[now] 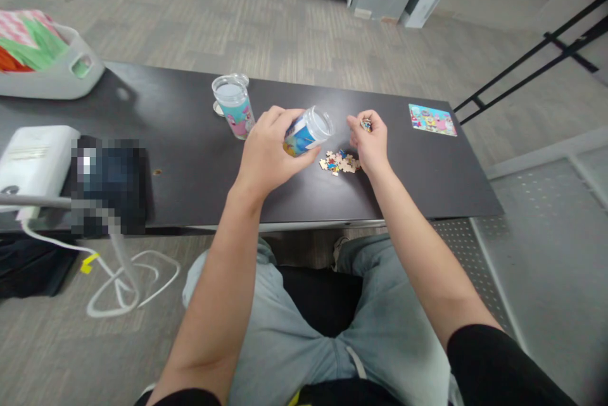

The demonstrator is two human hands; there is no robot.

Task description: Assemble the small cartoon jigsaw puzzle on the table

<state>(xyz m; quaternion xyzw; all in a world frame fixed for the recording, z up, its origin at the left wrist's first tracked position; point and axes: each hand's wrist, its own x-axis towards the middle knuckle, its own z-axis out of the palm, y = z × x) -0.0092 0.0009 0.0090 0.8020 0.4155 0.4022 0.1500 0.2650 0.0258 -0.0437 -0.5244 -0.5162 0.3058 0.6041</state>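
My left hand (270, 152) is wrapped round a clear plastic jar (303, 135) with a blue printed label. The jar is tilted, its open mouth facing right toward my other hand. In my right hand (373, 143) are several small jigsaw puzzle pieces (365, 125), pinched between the curled fingers. A loose pile of jigsaw pieces (338, 162) lies on the dark table (190, 159) just below and left of that hand. Left of my left hand stands a second clear jar (234, 107), upright, with a pink and teal label.
A colourful picture card (432, 120) lies near the table's right end. Round clear lids (240, 79) lie by the second jar. At the left are a white basket (85, 73) of cloth-like items, a white power adapter (40, 156) and a cable (121, 254).
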